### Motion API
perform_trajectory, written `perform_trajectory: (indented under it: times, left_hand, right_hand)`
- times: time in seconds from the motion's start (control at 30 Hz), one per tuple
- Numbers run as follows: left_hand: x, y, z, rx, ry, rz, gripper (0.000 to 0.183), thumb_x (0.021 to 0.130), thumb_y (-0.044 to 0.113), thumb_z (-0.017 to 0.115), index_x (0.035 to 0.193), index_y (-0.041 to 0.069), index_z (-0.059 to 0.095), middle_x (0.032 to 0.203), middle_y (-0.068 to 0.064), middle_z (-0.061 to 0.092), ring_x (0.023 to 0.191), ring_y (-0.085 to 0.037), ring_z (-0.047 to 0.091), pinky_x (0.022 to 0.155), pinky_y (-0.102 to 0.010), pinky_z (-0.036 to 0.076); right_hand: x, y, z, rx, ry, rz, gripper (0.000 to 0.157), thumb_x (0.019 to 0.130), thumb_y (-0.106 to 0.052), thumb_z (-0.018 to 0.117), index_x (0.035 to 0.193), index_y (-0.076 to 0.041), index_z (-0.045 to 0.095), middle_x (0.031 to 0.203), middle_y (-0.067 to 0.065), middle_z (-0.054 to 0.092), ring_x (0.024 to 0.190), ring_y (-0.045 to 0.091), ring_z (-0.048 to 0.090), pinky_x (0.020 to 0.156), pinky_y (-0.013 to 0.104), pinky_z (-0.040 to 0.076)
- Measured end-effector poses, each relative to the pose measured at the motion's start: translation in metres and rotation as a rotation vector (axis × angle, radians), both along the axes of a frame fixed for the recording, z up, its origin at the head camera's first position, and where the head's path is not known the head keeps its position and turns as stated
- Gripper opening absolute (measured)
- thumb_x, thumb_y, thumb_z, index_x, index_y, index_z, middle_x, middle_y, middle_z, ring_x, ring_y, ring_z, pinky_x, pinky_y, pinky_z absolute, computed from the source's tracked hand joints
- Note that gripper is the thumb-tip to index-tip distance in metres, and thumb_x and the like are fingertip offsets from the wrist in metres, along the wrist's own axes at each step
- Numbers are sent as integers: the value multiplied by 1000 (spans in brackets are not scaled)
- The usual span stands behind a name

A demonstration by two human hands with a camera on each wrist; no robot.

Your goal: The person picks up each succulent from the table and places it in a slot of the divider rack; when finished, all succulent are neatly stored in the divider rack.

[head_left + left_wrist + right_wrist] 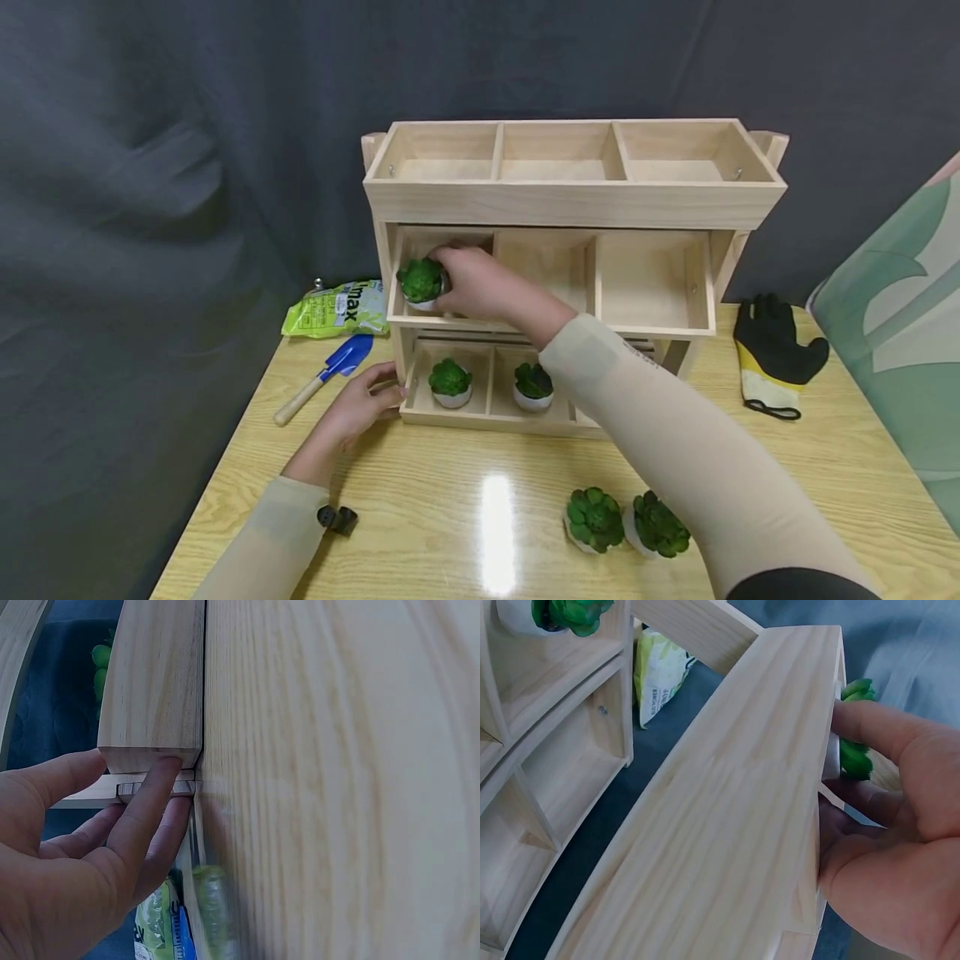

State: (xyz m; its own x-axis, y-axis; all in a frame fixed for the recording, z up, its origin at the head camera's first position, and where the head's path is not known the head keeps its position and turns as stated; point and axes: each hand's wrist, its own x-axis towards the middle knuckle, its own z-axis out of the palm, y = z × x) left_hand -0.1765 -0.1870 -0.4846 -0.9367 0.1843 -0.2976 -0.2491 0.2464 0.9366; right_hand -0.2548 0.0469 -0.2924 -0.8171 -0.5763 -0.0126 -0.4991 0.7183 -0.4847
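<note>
In the head view a three-tier wooden plant shelf [573,206] stands on the table, each tier split into compartments. My right hand [487,287] pinches a small potted succulent [421,280] by its white pot, inside the middle tier's left compartment. The right wrist view shows its green leaves [855,759] beyond the board, with the pot mostly hidden. Down at the bottom tier's left front corner, my left hand [366,405] holds the shelf's edge, thumb and fingers around the wooden end [142,756]. Two potted succulents [450,379] [533,383] occupy the bottom left and middle compartments.
Two more potted succulents [594,520] [660,525] stand on the front of the table, beside my right forearm. Left of the shelf lie a blue hand trowel [348,356] and a green bag [337,310]. A black and yellow work glove [776,354] lies at right.
</note>
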Motion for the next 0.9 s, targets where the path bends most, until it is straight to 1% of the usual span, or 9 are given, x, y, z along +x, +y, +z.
perform_trajectory:
  times: [0.17,0.27,0.4,0.5,0.6,0.77,0.9]
  left_hand:
    - [-1,0,0,4,-2,-2,62,109,13,61,166,5,35,170,-24,35,149,-48,50,108,-50,61]
    - [-1,-1,0,3,-3,3,63,109,13,61,166,5,35,170,-24,35,150,-48,50,109,-51,61]
    - [-1,-1,0,3,-3,6,63,109,13,61,166,5,35,170,-24,35,150,-48,50,109,-51,61]
    - [0,-1,0,1,-5,1,64,109,13,62,166,5,34,171,-24,34,150,-48,50,109,-51,61]
    - [0,-1,0,2,-5,-3,64,109,14,62,166,5,34,171,-24,34,150,-48,50,109,-50,61]
    - [0,-1,-2,4,2,-9,64,109,14,61,166,5,34,171,-24,34,149,-48,50,108,-50,61]
    - [0,-1,-3,3,1,-1,63,109,13,61,166,5,34,171,-24,35,149,-48,50,108,-49,61]
  right_hand:
    - [1,2,-4,-5,32,-2,63,94,-15,81,150,-2,56,143,16,66,127,29,65,113,42,55]
    - [4,4,-5,-11,35,-10,63,94,-17,81,151,-2,56,144,16,66,127,29,65,112,42,55]
    - [8,5,-5,-36,33,-22,64,94,-18,82,151,-3,57,146,16,65,129,29,65,114,42,55]
    - [11,7,-5,-62,35,-28,63,94,-17,82,150,-2,57,145,17,65,125,29,66,111,42,56]
    - [15,11,-5,-117,16,-30,61,95,-14,80,149,-1,57,144,18,65,125,29,68,109,41,59]
    - [22,24,-5,-250,-54,-49,57,97,-6,76,149,2,55,146,20,62,130,34,68,109,40,61]
    - [34,40,-2,-287,-46,-76,58,98,-10,76,151,0,54,149,19,60,129,33,68,107,41,62]
